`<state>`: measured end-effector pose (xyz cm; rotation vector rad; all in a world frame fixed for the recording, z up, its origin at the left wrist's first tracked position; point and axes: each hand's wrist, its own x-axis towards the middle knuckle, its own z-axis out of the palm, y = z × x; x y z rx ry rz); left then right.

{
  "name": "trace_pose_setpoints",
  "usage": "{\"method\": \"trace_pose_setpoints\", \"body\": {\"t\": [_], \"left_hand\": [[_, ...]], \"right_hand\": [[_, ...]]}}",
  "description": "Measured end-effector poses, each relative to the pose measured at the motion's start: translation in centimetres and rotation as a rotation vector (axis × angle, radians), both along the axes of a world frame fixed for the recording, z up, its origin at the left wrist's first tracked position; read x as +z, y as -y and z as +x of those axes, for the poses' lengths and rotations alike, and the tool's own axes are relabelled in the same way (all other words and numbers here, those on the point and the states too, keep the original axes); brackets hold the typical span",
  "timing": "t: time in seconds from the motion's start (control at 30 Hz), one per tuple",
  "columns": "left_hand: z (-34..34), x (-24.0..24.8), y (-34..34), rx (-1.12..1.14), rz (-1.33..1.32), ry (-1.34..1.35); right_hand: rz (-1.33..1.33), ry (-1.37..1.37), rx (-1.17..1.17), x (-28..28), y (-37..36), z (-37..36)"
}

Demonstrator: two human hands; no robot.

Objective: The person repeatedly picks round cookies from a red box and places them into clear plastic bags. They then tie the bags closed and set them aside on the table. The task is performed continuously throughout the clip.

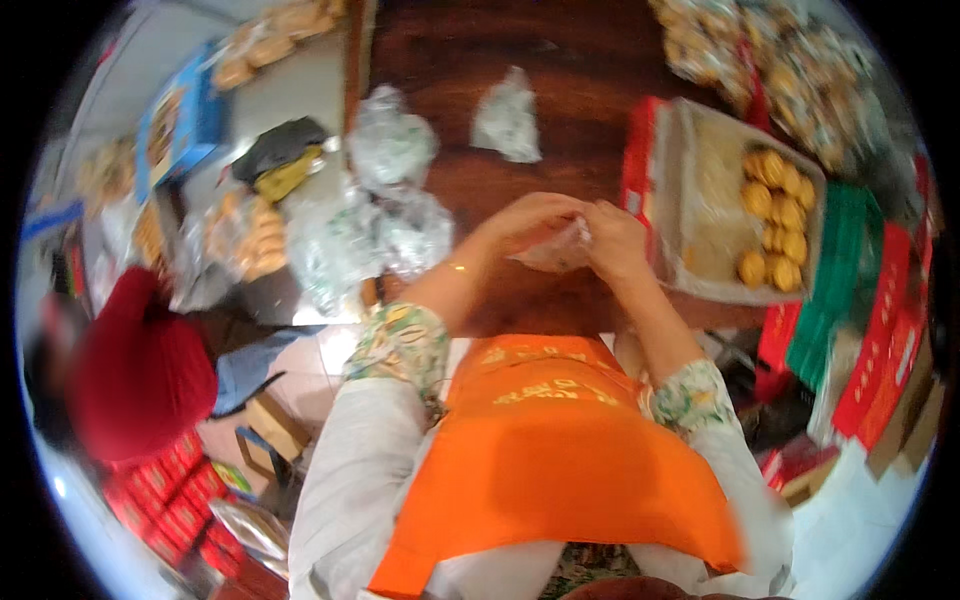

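Over the near part of the dark wooden table, both hands hold a small clear plastic bag (556, 252). My left hand (532, 222) pinches its upper edge, and my right hand (617, 240) grips it close beside the left. The fingertips nearly meet, and the bag hangs below them. Whether anything is inside it, I cannot make out. To the right stands an open box (715, 190) with a clear lining. Round golden pastries (778, 215) lie in its right half. Farther off on the table is a crumpled clear bag (507, 118).
Clear plastic bags (392, 150) pile up at the table's left side. Bagged pastries (262, 232) and a blue box (180, 118) lie on the left surface. A person in red (140, 370) is at lower left. More bagged goods (790, 65) fill the far right, above green trays (835, 285).
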<state>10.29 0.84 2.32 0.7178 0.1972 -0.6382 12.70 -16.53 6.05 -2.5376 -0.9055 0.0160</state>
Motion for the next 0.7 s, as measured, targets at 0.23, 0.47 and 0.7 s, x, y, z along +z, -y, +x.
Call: {"method": "trace_pose_setpoints", "body": {"t": [0.23,0.47,0.7], "left_hand": [[-0.1,1.7,4.0,0.209,0.388,-0.044],[0.1,0.5,3.1,0.281,0.608,-0.018],[0.5,-4.7,0.3,0.479,0.429,-0.263]], "right_hand": [[0.149,0.065,-0.043,-1.0,0.7,-0.1],[0.1,-0.072,0.126,-0.5,2.7,-0.6],[0.13,-0.355,0.155,-2.5,7.6,-4.3]]}}
